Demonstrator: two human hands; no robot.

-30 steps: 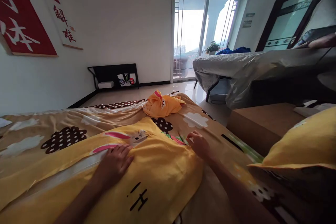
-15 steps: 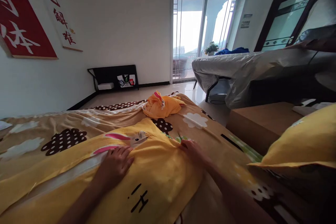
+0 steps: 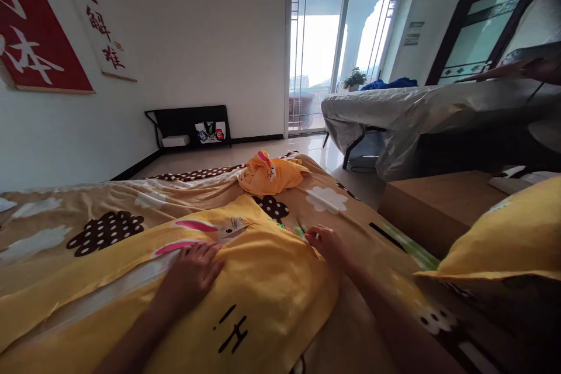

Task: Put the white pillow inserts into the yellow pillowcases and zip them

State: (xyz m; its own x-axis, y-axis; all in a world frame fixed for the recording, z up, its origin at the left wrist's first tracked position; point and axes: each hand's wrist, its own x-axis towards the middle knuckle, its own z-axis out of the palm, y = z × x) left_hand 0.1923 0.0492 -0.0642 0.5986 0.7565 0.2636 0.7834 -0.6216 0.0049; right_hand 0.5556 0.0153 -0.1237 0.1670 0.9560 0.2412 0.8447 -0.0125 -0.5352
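Observation:
A yellow pillowcase with a printed rabbit and black lettering lies across the patterned bedspread. A long gap in it shows a white strip of filling or lining. My left hand rests flat on the pillowcase beside the rabbit's pink ears, fingers extended together. At the far right edge of the pillowcase, my right hand has its fingers curled in a pinch on the cloth; the fingertips are partly hidden. Beyond it, a crumpled orange-yellow cloth with a rabbit print sits near the bed's far edge.
A yellow pillow is at the right beside a brown cardboard box. Behind stands a plastic-covered table, with another person's arm over it. A black low shelf stands against the wall.
My right hand has shifted slightly right along the pillowcase edge, and the cloth there lies a little flatter. My left hand stays put. The other person's arm reaches farther left.

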